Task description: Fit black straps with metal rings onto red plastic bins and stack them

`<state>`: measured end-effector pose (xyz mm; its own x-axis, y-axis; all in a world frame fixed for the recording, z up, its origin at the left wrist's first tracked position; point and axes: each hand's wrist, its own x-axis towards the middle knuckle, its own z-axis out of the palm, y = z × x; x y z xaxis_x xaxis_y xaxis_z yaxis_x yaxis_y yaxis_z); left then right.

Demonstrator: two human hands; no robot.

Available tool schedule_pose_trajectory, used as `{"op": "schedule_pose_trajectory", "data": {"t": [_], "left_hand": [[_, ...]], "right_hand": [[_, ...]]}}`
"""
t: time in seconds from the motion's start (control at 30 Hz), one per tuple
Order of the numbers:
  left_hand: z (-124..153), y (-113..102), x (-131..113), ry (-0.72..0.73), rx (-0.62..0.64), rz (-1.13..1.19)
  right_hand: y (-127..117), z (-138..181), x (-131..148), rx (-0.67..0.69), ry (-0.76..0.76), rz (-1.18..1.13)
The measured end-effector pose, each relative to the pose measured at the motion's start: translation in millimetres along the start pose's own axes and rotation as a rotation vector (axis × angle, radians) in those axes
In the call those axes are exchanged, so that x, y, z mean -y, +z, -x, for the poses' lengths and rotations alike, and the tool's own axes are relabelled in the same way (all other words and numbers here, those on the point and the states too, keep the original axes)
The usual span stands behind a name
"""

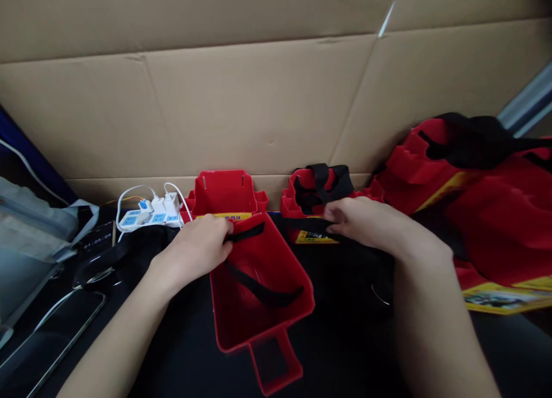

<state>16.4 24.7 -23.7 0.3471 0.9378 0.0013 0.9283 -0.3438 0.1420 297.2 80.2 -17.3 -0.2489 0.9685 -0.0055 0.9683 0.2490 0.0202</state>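
Note:
A red plastic box (259,294) is tilted in front of me, its inside facing up and a rectangular loop at its near end. My left hand (194,242) is closed at its upper left corner, pinching a black strap (250,232) that runs through the far wall. More of this strap crosses the box inside to a slot on the right. My right hand (362,219) is closed on a black webbing strap (306,225) stretched beyond the box's upper right edge. Whether both hands hold one strap, I cannot tell.
Against the cardboard wall (259,110) stand a red box (224,191) and another red box with straps (302,185). Larger red boxes (495,214) are stacked at right. A power strip (150,218) with chargers, a phone (97,237) and a grey bag (30,254) lie left.

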Motion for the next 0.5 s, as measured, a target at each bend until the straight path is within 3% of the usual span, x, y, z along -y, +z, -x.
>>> {"op": "schedule_pose_trajectory", "data": {"t": [0.13, 0.2, 0.37, 0.43, 0.5], "left_hand": [[-5.8, 5.8, -10.4, 0.018, -0.09, 0.078], [-6.7, 4.3, -10.5, 0.031, -0.131, 0.139], [-9.8, -3.4, 9.9, 0.152, -0.25, 0.18], [-14.6, -0.5, 17.2, 0.181, -0.199, 0.126], [-20.2, 5.2, 19.6, 0.165, -0.125, 0.078]], "right_hand": [[3.5, -7.2, 37.2, 0.013, -0.534, -0.313], [4.4, -12.3, 47.8, 0.027, -0.632, -0.336], [5.5, -12.3, 11.5, 0.062, -0.266, -0.201], [6.2, -9.3, -1.1, 0.066, -0.189, -0.189], [7.4, -8.1, 3.0, 0.054, -0.205, -0.202]]}}
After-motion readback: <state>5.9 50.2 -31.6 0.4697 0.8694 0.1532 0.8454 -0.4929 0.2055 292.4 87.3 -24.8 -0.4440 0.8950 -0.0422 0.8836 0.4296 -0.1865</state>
